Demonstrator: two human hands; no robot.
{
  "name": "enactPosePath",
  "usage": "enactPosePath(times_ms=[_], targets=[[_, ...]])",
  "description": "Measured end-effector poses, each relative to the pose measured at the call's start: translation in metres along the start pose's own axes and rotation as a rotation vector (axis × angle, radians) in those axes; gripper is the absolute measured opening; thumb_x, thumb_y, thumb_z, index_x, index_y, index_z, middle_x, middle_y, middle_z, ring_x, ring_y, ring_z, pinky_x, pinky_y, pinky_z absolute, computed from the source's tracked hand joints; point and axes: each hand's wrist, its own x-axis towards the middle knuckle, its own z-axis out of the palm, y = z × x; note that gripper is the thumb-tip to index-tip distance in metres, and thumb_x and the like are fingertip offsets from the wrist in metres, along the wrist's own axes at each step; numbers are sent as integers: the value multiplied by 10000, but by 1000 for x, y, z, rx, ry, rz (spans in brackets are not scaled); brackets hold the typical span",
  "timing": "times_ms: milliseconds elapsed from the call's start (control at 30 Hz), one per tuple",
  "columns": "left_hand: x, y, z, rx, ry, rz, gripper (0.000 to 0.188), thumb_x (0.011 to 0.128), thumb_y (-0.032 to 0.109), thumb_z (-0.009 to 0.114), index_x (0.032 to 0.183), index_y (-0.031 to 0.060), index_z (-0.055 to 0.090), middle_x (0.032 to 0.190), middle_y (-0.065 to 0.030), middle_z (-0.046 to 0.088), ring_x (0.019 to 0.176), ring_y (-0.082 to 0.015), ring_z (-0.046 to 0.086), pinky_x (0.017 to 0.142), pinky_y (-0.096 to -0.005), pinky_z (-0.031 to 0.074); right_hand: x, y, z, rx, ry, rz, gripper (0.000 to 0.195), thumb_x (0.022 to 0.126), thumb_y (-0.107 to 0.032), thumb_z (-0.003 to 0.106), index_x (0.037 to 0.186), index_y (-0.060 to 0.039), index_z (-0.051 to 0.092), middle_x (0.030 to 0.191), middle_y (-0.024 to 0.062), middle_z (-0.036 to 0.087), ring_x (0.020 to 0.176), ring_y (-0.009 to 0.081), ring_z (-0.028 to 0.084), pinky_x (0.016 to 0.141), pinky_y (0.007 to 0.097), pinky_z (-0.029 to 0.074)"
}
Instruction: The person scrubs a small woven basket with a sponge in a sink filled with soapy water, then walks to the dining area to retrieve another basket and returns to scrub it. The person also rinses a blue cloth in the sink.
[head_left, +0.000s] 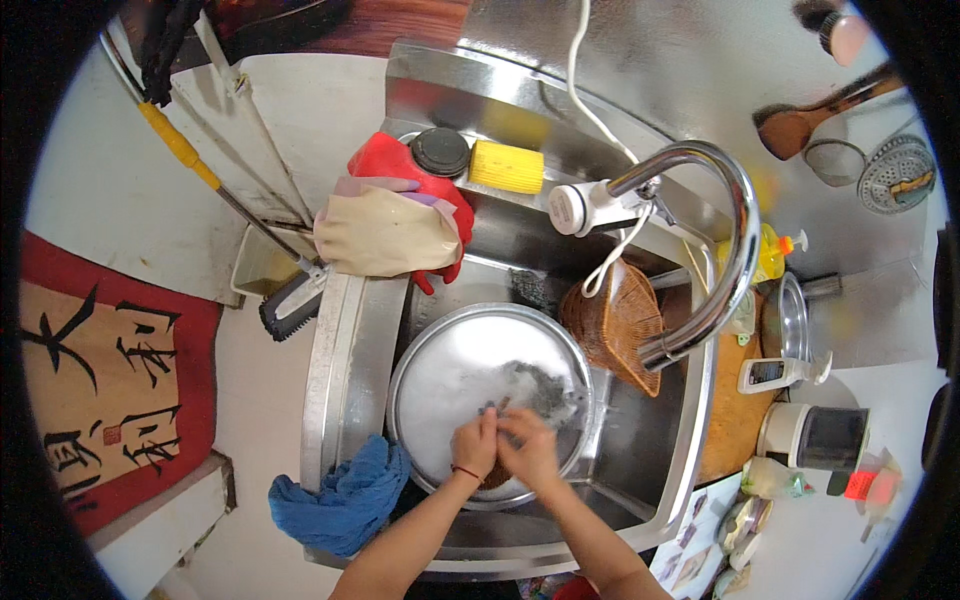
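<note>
Both hands meet over a round metal basin (401, 367) of white suds and greyish water, set in a stainless steel sink (637, 450). My left hand (474, 444), with a thin dark red band at its wrist, is closed around part of a brown item (495, 477), which looks like woven wicker. It shows between my wrists, and a bit of brown sticks out past the fingertips. My right hand (531, 448) is bent in against the left one, its fingertips at the same spot. The hands hide most of the item, so its shape is unclear.
Stacked wicker baskets (619, 322) lean right of the basin, under the curved faucet (739, 225). A blue cloth (341, 495) hangs over the sink's left rim. Rubber gloves (386, 232) and a yellow sponge (506, 166) lie at the back. Bottles and a metal bowl (795, 315) stand right.
</note>
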Motion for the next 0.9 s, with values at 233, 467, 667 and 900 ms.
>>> enactPosePath(times_ms=[233,467,667,900], targets=[[4,16,10,-19,23,82,505,914,421,378,688,5,554,676,-228,552,679,-413,537,584,-456,386,29,47,-18,-83,29,330,177,661,-53,677,837,-34,672,886,166,645,814,312,628,698,377,508],[10,0,4,-183,91,-154,546,889,456,447,657,-31,537,631,-213,547,593,-355,526,577,-428,388,-9,-1,9,-208,47,-18,161,691,-55,654,853,-53,658,943,124,625,844,278,610,700,353,506],[11,1,1,55,134,-26,426,779,404,643,674,-5,589,622,-185,579,582,-350,567,530,-407,438,-5,126,15,79,89,806,292,746,-206,629,945,7,654,837,152,661,653,267,624,617,335,487],[14,-17,-3,106,225,-41,404,803,390,607,668,13,552,604,-180,558,561,-366,545,521,-421,415,-9,104,18,805,271,1112,271,788,-94,585,1052,-29,596,771,84,615,539,153,545,376,286,357]])
